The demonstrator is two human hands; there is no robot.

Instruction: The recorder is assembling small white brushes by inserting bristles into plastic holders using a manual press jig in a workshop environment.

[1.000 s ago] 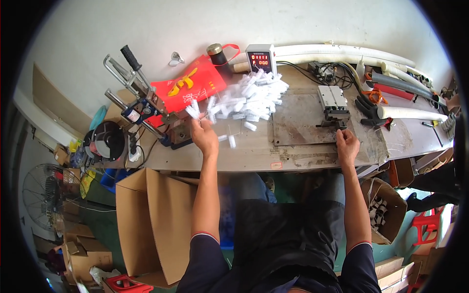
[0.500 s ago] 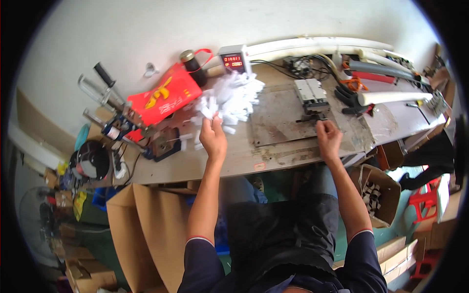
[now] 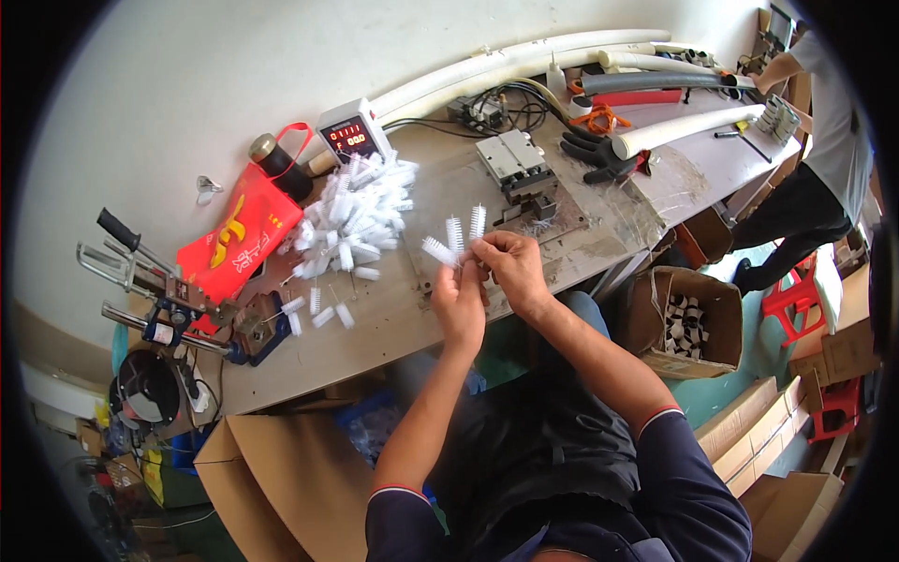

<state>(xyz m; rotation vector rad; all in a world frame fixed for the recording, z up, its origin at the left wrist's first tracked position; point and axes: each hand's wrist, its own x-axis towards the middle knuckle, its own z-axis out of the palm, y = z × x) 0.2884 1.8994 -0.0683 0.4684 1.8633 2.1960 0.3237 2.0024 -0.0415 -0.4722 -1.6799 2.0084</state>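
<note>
Close together over the front part of the bench, both my hands are closed on small white bristle brushes. My left hand (image 3: 461,304) pinches a couple of brushes (image 3: 437,250) whose bristle ends fan upward. The fingers of my right hand (image 3: 517,272) touch those of the left and pinch another upright brush (image 3: 478,222). Which fingers bear each stem is partly hidden. To the left behind them lies a heap of similar white brushes (image 3: 351,220), with several loose ones nearer the edge. Just beyond my right hand stands a small metal press-like fixture (image 3: 515,164) on a flat plate.
A counter with a red display (image 3: 351,136) stands behind the heap. Further left are a red bag (image 3: 239,234), a dark bottle (image 3: 281,167) and a lever clamp (image 3: 178,290). A black glove (image 3: 599,155) and long white tubes lie right. Another person (image 3: 824,140) stands far right.
My left hand has left the heap with brushes, and my right hand has moved from the fixture to meet it. The view has turned right, bringing another person into sight.
</note>
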